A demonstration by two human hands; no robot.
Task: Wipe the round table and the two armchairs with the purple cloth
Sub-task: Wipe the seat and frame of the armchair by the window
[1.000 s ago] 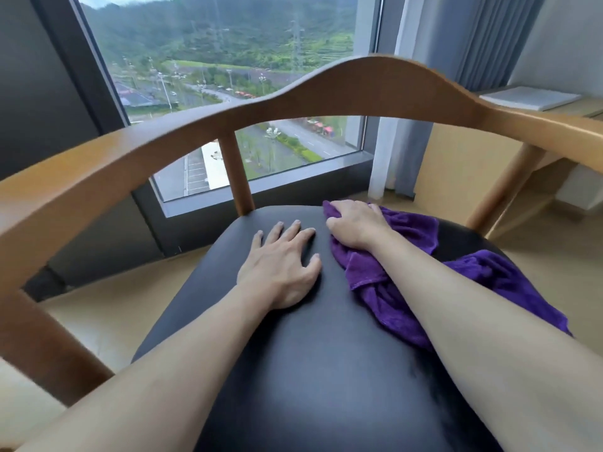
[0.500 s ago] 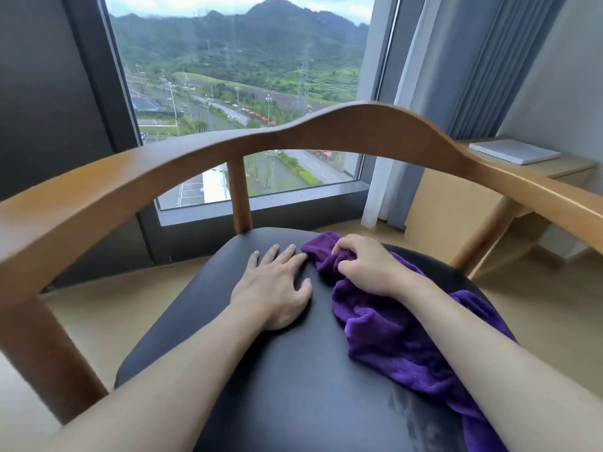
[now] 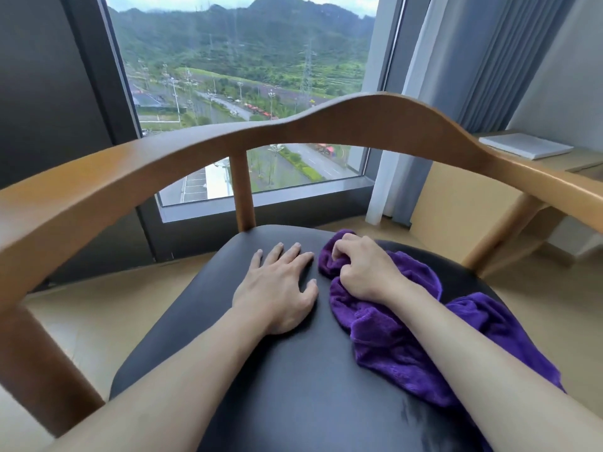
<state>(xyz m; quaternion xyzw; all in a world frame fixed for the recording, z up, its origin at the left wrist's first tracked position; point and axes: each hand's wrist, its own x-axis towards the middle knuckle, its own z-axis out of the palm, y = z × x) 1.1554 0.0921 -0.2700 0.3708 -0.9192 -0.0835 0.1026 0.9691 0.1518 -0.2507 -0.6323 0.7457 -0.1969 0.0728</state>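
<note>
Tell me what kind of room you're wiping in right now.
Probably a high-floor hotel room: a wooden armchair by a large window overlooking roads and hills, floor-length curtains, and a small desk with a white book.

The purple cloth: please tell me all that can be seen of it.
The cloth is deep purple and looks plush, like fleece. It lies crumpled on the right part of the black seat, reaching the seat's right edge. The right hand grips its far end with curled fingers, and the right forearm crosses over it. The left hand lies flat beside it, not touching.
</note>
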